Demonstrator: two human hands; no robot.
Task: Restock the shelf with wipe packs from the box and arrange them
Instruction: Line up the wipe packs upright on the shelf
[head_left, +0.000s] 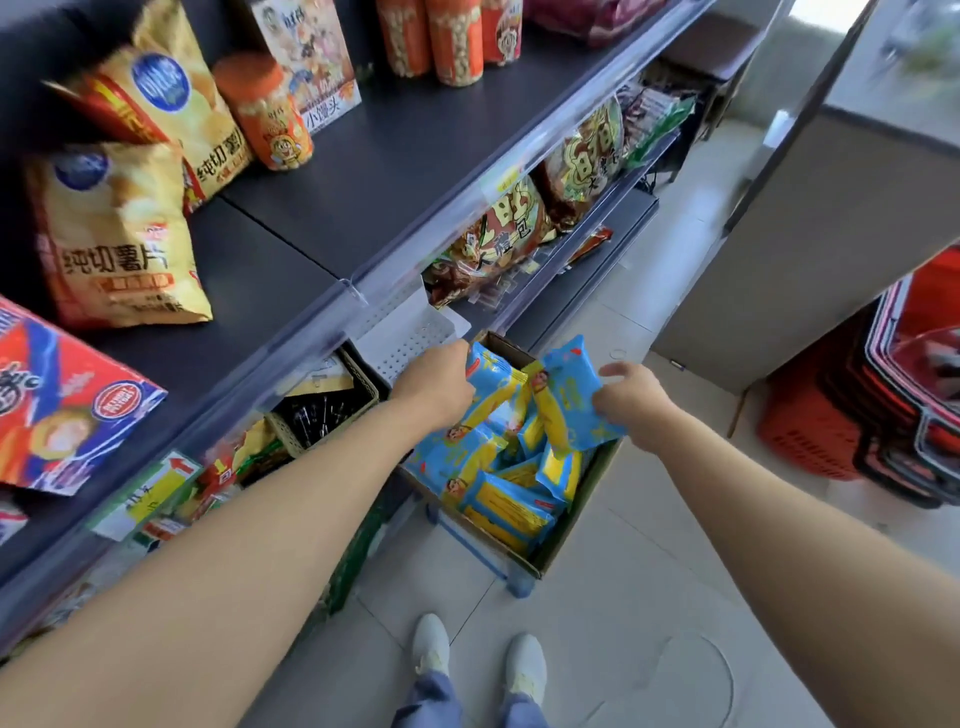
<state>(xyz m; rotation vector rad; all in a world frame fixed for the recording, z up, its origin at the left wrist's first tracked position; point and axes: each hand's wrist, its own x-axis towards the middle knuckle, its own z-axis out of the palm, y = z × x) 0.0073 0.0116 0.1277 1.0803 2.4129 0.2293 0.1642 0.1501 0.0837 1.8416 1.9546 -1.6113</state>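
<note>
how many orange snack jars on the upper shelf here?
4. One jar stands beside the yellow chip bag; three more stand in a row farther along, cropped by the frame's top edge. Others may sit out of view.

We see our left grip (436, 384) holding one blue wipe pack (496, 387) and our right grip (631, 402) holding a second pack (574, 397) above the pack-filled box (576, 514).
</note>
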